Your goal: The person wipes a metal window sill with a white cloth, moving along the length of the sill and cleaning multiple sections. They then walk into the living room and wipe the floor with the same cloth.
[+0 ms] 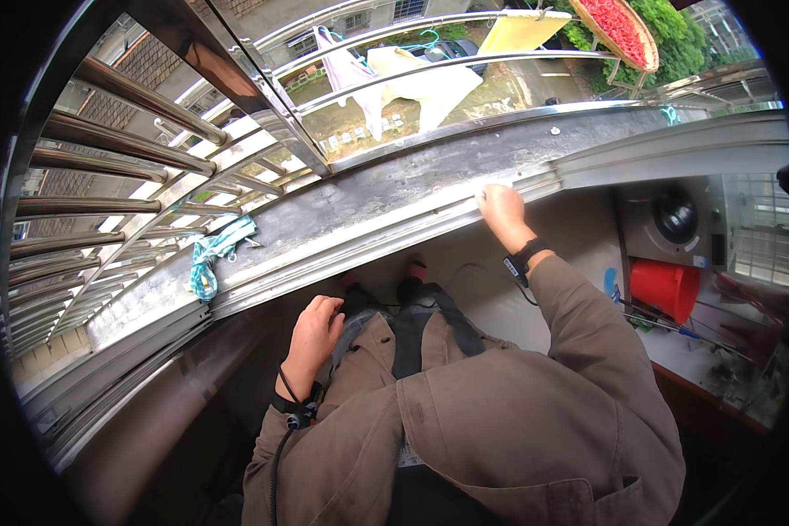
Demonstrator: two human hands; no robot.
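Observation:
My right hand (503,209) is curled at the aluminium sliding-window track (394,240), its knuckles over the rail. Whatever lies under its fingers is hidden. Loosely bent in front of my lap, my left hand (314,334) shows nothing in it and is apart from the track. Beyond the rails runs a grey, stained window ledge (394,177). A teal-and-white patterned cloth (218,253) lies crumpled on the ledge's left part, near the metal bars. Each wrist wears a black strap with a cable.
Stainless steel bars (131,151) enclose the window outside. Laundry (427,79), a yellow cloth (523,31) and a basket of red pieces (615,29) are out there. Indoors at right are a front-loading washing machine (664,223) and a red bucket (664,289).

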